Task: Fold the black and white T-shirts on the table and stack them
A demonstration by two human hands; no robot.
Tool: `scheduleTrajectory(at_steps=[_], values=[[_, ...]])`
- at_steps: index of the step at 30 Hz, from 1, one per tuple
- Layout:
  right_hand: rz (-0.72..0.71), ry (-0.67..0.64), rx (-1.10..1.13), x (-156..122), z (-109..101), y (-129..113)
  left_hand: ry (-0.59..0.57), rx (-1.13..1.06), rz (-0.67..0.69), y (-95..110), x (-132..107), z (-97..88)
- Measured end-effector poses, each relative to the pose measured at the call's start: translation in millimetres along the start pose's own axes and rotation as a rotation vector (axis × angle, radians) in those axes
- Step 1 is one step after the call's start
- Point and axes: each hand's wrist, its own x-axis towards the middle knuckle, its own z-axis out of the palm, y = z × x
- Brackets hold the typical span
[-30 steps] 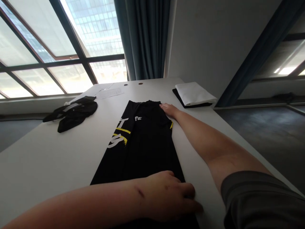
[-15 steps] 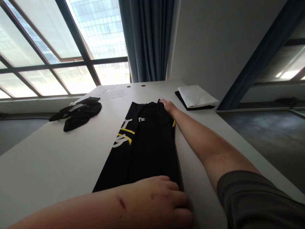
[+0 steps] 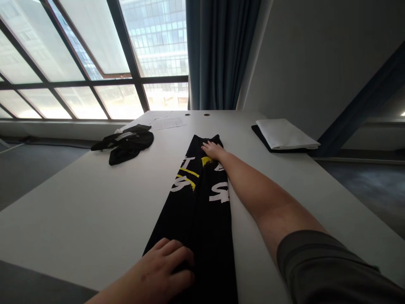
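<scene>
Table [image 3: 95,211], left: one crumpled black cloth [image 3: 129,143]. Left hand [image 3: 161,266] on near part of black garment [image 3: 209,232], fingers curled; cannot tell if fabric is pinched. Paper [image 3: 167,123] farther back, print too small to read. Garment, one, mid-table, long axis near to far, narrower-looking end toward curtain [image 3: 218,55]. White "T" over S-like letter left; "S" right. Right hand [image 3: 212,150] palm down near far end, fingers spread. Right: one white folded cloth [image 3: 286,134] atop black one.
</scene>
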Motion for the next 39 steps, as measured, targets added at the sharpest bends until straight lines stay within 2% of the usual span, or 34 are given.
scheduleTrajectory(at_steps=[3,6,9,13,18,22,25,28,31,33,35,37,39], values=[[0.069,-0.089,-0.053,-0.4,11.8,-3.0,0.041,-0.031,0.012,-6.4,-6.5,7.7],[0.089,-0.119,-0.080,6.3,11.1,1.1,0.086,0.023,0.060,-10.2,-4.8,14.6],[0.073,-0.131,-0.084,16.5,6.2,6.7,0.122,0.174,0.124,-11.1,4.2,20.0],[0.061,-0.112,-0.065,28.7,2.5,13.0,0.087,0.293,0.194,-10.0,23.6,21.4],[0.028,0.028,0.032,35.0,0.3,25.1,0.189,0.283,0.179,-19.3,31.7,16.4],[-0.116,0.201,0.053,32.4,-4.9,34.9,0.250,0.236,0.037,-38.8,10.1,12.4],[-0.192,0.332,0.087,19.5,-9.6,30.6,0.259,0.182,-0.055,-56.6,-12.0,14.6],[-0.319,0.462,0.147,-15.7,-16.1,14.1,0.223,0.095,-0.103,-75.6,-28.9,18.5],[-0.551,0.457,0.190,-78.3,-26.1,-3.9,0.186,0.058,-0.092,-95.6,-34.7,17.7],[-0.655,0.356,0.203,-131.3,-33.1,-11.7,0.150,0.070,-0.044,-108.5,-30.5,13.6],[-0.721,0.174,0.201,-187.7,-38.9,-16.1,0.104,0.085,0.030,-119.4,-19.2,8.5],[-0.757,-0.014,0.181,-242.2,-43.8,-18.7,0.047,0.080,0.146,-126.6,-1.9,4.6],[-0.779,-0.133,0.177,-290.0,-48.8,-20.9,-0.009,0.052,0.275,-128.9,18.5,3.0]])
